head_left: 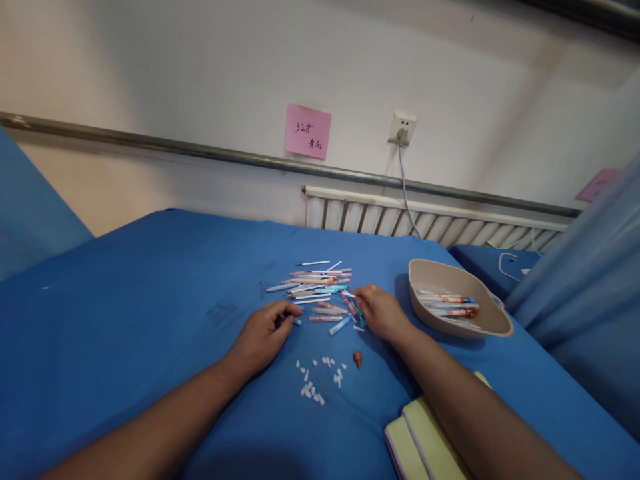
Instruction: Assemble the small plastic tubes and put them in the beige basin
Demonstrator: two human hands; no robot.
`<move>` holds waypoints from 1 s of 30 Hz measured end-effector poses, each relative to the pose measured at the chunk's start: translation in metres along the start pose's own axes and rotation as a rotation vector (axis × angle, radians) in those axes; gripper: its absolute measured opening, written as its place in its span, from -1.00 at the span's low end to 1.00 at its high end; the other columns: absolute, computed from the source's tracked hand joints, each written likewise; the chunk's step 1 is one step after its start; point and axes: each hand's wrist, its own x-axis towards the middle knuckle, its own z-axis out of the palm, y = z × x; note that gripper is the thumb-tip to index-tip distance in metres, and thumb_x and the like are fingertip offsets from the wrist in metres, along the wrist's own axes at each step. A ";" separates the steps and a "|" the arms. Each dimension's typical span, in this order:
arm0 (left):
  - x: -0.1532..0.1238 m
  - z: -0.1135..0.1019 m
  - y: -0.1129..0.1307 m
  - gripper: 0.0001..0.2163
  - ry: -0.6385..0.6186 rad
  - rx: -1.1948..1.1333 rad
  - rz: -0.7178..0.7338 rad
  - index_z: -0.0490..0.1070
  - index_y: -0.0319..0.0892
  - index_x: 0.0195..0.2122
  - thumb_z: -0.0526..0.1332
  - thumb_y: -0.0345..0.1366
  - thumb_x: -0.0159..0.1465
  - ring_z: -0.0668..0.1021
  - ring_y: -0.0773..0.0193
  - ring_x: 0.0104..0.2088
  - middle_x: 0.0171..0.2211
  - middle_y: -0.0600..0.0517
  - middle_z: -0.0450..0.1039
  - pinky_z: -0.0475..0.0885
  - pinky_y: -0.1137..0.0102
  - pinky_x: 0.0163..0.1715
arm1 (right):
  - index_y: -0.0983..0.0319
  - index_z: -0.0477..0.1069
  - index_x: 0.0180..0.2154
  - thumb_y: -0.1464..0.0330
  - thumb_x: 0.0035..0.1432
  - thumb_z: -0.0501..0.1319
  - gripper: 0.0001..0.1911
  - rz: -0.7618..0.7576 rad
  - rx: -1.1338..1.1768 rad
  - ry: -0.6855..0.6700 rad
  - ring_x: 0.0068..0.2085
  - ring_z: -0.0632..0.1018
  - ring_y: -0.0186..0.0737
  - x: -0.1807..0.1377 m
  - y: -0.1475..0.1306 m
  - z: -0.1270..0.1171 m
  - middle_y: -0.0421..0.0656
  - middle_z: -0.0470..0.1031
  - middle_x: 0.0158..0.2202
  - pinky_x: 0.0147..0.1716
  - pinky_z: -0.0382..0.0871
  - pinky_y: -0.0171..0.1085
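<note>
Fingers on my left hand are curled in, thumb close to index, with a light-blue piece right at the tips; from the head cam I can't tell if I'm actually gripping it. My right hand is clearer: thumb and fingertips look pinched on a white piece at the right edge of the pen pile. I'd guess I'm picking through pen parts, so the next move calls for a light pinch and a lift that doesn't drag the neighbours. That white piece lies roughly crosswise, free end pointing left. Most pens run left-right too, but the light-blue tube slants, right end farther from me. Little white bits sit scattered closer in, tan basket off right.
</note>
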 end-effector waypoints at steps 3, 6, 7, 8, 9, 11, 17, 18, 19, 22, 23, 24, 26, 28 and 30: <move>0.000 0.000 0.001 -0.82 0.021 0.042 0.041 0.46 -0.11 -0.31 0.08 -0.28 0.15 0.50 0.17 -0.22 -0.28 0.02 0.50 0.36 0.30 -0.14 | 0.18 0.43 -0.15 0.36 0.24 0.02 -0.76 0.062 -0.069 0.005 -0.23 0.44 -0.24 0.004 0.011 0.003 -0.11 0.42 -0.27 -0.23 0.23 -0.34; 0.000 0.000 0.001 -0.82 0.014 0.048 0.094 0.47 -0.11 -0.31 0.08 -0.32 0.15 0.48 0.16 -0.18 -0.25 0.00 0.50 0.33 0.27 -0.08 | 0.14 0.45 -0.14 0.33 0.24 0.02 -0.74 0.071 -0.104 -0.016 -0.28 0.45 -0.25 0.005 0.014 0.005 -0.12 0.41 -0.29 -0.30 0.23 -0.36; 0.000 0.001 0.001 -0.82 0.006 0.047 0.111 0.47 -0.11 -0.32 0.08 -0.33 0.15 0.48 0.15 -0.16 -0.25 0.00 0.50 0.32 0.26 -0.07 | 0.14 0.45 -0.13 0.32 0.24 0.02 -0.73 0.070 -0.107 -0.019 -0.28 0.45 -0.26 0.005 0.014 0.006 -0.12 0.41 -0.30 -0.31 0.23 -0.36; 0.000 0.001 0.001 -0.82 -0.004 0.048 0.123 0.47 -0.11 -0.32 0.08 -0.34 0.15 0.47 0.15 -0.15 -0.24 0.01 0.50 0.31 0.26 -0.05 | 0.13 0.45 -0.13 0.31 0.24 0.02 -0.73 0.070 -0.105 -0.019 -0.29 0.45 -0.26 0.005 0.013 0.007 -0.13 0.41 -0.30 -0.31 0.23 -0.36; 0.000 0.001 0.001 -0.82 -0.015 0.048 0.130 0.47 -0.11 -0.32 0.07 -0.35 0.15 0.47 0.15 -0.14 -0.23 0.01 0.50 0.31 0.26 -0.05 | 0.13 0.45 -0.12 0.31 0.24 0.02 -0.73 0.070 -0.101 -0.014 -0.28 0.45 -0.26 0.006 0.013 0.008 -0.13 0.41 -0.30 -0.31 0.23 -0.36; 0.000 0.002 0.001 -0.82 -0.028 0.045 0.129 0.46 -0.10 -0.32 0.07 -0.36 0.16 0.47 0.16 -0.14 -0.23 0.01 0.50 0.31 0.26 -0.05 | 0.13 0.45 -0.12 0.30 0.24 0.03 -0.73 0.072 -0.088 -0.002 -0.27 0.45 -0.26 0.007 0.012 0.010 -0.13 0.40 -0.30 -0.29 0.23 -0.37; -0.001 0.003 0.001 -0.82 -0.018 0.024 0.102 0.47 -0.11 -0.33 0.07 -0.34 0.15 0.47 0.15 -0.15 -0.25 0.00 0.50 0.32 0.26 -0.06 | 0.12 0.45 -0.13 0.31 0.25 0.04 -0.74 0.046 -0.060 -0.013 -0.27 0.45 -0.28 0.008 0.013 0.013 -0.15 0.40 -0.32 -0.28 0.23 -0.38; -0.001 0.003 0.001 -0.82 -0.019 0.023 0.101 0.47 -0.11 -0.33 0.07 -0.34 0.15 0.47 0.15 -0.16 -0.25 0.01 0.50 0.32 0.26 -0.06 | 0.12 0.45 -0.13 0.31 0.24 0.04 -0.74 0.044 -0.060 -0.015 -0.27 0.45 -0.28 0.008 0.014 0.013 -0.15 0.40 -0.32 -0.29 0.23 -0.38; -0.001 0.003 0.001 -0.81 -0.019 0.022 0.101 0.47 -0.11 -0.33 0.07 -0.33 0.15 0.48 0.15 -0.16 -0.25 0.01 0.50 0.32 0.27 -0.07 | 0.12 0.45 -0.13 0.31 0.24 0.04 -0.75 0.043 -0.059 -0.017 -0.28 0.45 -0.28 0.008 0.014 0.013 -0.15 0.40 -0.32 -0.29 0.23 -0.38; -0.001 0.003 0.000 -0.82 -0.019 0.018 0.104 0.48 -0.11 -0.33 0.07 -0.33 0.15 0.48 0.16 -0.18 -0.27 0.02 0.50 0.34 0.28 -0.09 | 0.12 0.45 -0.13 0.32 0.24 0.05 -0.75 0.036 -0.044 -0.019 -0.27 0.44 -0.28 0.007 0.014 0.012 -0.15 0.40 -0.32 -0.29 0.24 -0.38; -0.001 0.003 0.000 -0.82 -0.019 0.020 0.102 0.48 -0.11 -0.33 0.07 -0.33 0.15 0.49 0.16 -0.18 -0.27 0.02 0.50 0.34 0.28 -0.09 | 0.12 0.46 -0.13 0.32 0.24 0.04 -0.75 0.031 -0.037 -0.017 -0.27 0.44 -0.28 0.007 0.014 0.012 -0.15 0.40 -0.33 -0.29 0.24 -0.38; -0.001 0.003 0.000 -0.82 -0.023 0.025 0.100 0.47 -0.11 -0.33 0.07 -0.33 0.15 0.49 0.16 -0.18 -0.26 0.02 0.50 0.34 0.28 -0.09 | 0.13 0.46 -0.14 0.33 0.24 0.04 -0.75 0.025 -0.030 -0.014 -0.27 0.44 -0.28 0.006 0.014 0.012 -0.16 0.40 -0.33 -0.28 0.24 -0.38; -0.001 0.003 -0.002 -0.81 -0.035 0.040 0.098 0.47 -0.11 -0.32 0.07 -0.33 0.16 0.48 0.17 -0.18 -0.26 0.01 0.49 0.34 0.29 -0.09 | 0.13 0.46 -0.16 0.33 0.24 0.04 -0.75 0.011 -0.019 -0.009 -0.28 0.44 -0.28 0.006 0.014 0.012 -0.16 0.39 -0.33 -0.28 0.24 -0.38; -0.002 0.004 -0.003 -0.82 -0.042 0.053 0.102 0.46 -0.11 -0.31 0.06 -0.33 0.17 0.48 0.17 -0.17 -0.25 0.01 0.49 0.34 0.30 -0.10 | 0.14 0.47 -0.17 0.33 0.24 0.04 -0.75 0.002 -0.007 -0.010 -0.28 0.44 -0.29 0.005 0.014 0.012 -0.16 0.39 -0.34 -0.27 0.24 -0.38; -0.002 0.004 -0.003 -0.82 -0.038 0.059 0.109 0.45 -0.11 -0.31 0.06 -0.34 0.17 0.49 0.18 -0.18 -0.26 0.01 0.49 0.34 0.30 -0.10 | 0.15 0.47 -0.18 0.34 0.23 0.05 -0.76 -0.004 0.002 -0.016 -0.28 0.44 -0.29 0.005 0.013 0.013 -0.16 0.39 -0.33 -0.28 0.24 -0.38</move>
